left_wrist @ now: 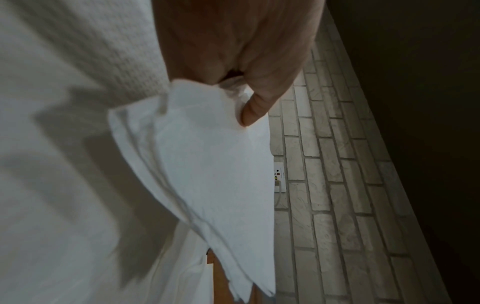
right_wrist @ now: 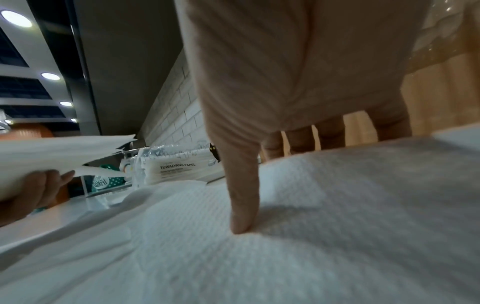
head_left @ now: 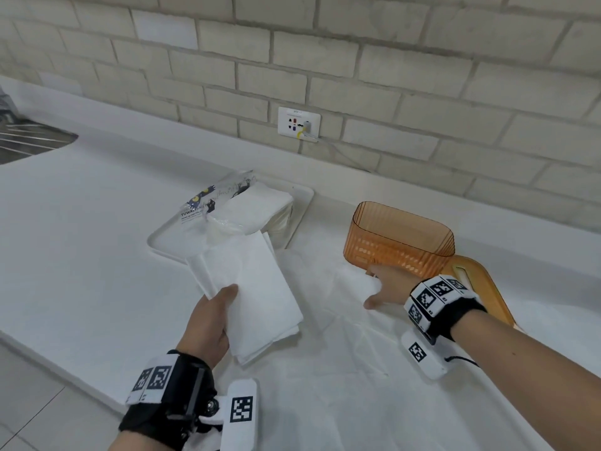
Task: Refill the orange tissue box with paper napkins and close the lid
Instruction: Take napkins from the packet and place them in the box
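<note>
The left hand grips a stack of white folded paper napkins, thumb on top and fingers curled beneath, held clear of the white bench, evidently ready for loading. The right hand rests on the bench with straight, spread fingers, empty, touching the ribbed translucent orange tissue box, probably to steady it. The box stands open; its orange slotted lid lies beside it. The torn clear napkin packet sits on a white tray.
</note>
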The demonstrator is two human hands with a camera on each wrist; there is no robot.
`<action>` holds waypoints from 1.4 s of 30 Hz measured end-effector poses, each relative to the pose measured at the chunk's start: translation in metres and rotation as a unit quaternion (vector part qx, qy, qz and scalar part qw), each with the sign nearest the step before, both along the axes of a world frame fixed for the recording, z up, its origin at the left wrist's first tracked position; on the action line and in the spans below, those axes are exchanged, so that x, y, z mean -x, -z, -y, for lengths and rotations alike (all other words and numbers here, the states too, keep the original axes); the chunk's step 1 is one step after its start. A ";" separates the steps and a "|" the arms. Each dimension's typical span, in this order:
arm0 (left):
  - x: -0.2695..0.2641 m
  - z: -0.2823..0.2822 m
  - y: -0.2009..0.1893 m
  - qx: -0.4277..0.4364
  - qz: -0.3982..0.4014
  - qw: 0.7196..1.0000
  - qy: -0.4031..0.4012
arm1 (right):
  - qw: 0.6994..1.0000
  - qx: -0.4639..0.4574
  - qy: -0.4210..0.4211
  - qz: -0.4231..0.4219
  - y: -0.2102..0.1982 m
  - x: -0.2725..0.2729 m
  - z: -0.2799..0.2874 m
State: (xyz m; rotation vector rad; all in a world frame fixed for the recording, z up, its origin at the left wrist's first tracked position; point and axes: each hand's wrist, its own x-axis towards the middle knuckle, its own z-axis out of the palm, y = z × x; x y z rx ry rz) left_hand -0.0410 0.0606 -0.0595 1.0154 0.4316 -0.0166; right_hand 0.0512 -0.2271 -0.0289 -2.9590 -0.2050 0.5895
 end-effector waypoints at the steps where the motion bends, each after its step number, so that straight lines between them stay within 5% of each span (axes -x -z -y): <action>1: -0.001 0.001 0.001 0.002 -0.001 1.000 -0.008 | 1.000 -0.008 -0.004 0.002 -0.001 0.000 0.000; 12: -0.008 0.025 0.002 -0.001 0.007 1.000 -0.005 | 0.985 -0.147 -0.062 0.070 -0.014 0.006 0.018; 17: -0.012 0.031 0.003 -0.014 0.004 1.000 -0.002 | 0.962 -0.246 -0.018 0.118 -0.046 0.012 0.016; 19: -0.014 0.034 0.002 -0.022 0.001 1.000 -0.005 | 0.916 -0.380 0.039 0.121 -0.067 0.014 0.009; 22: -0.016 0.044 -0.004 -0.032 0.002 0.999 0.009 | 0.808 -0.573 0.103 0.095 -0.083 0.016 -0.011; 24: -0.017 0.053 -0.008 -0.022 0.001 1.000 0.017 | 0.772 -0.621 0.126 0.049 -0.079 0.018 -0.028; 31: -0.009 0.068 -0.026 0.101 0.037 0.992 0.060 | 0.909 -0.389 0.131 0.073 -0.036 0.032 -0.083; 36: -0.008 0.063 -0.020 0.026 0.017 0.994 0.102 | 0.918 -0.381 0.106 -0.021 -0.035 0.045 -0.096; 39: -0.007 0.056 -0.012 -0.056 -0.010 0.995 0.083 | 0.917 -0.387 0.098 -0.014 -0.038 0.041 -0.097; 42: -0.003 0.027 -0.007 -0.059 -0.025 0.997 0.032 | 0.941 -0.295 0.163 0.026 -0.038 0.019 -0.074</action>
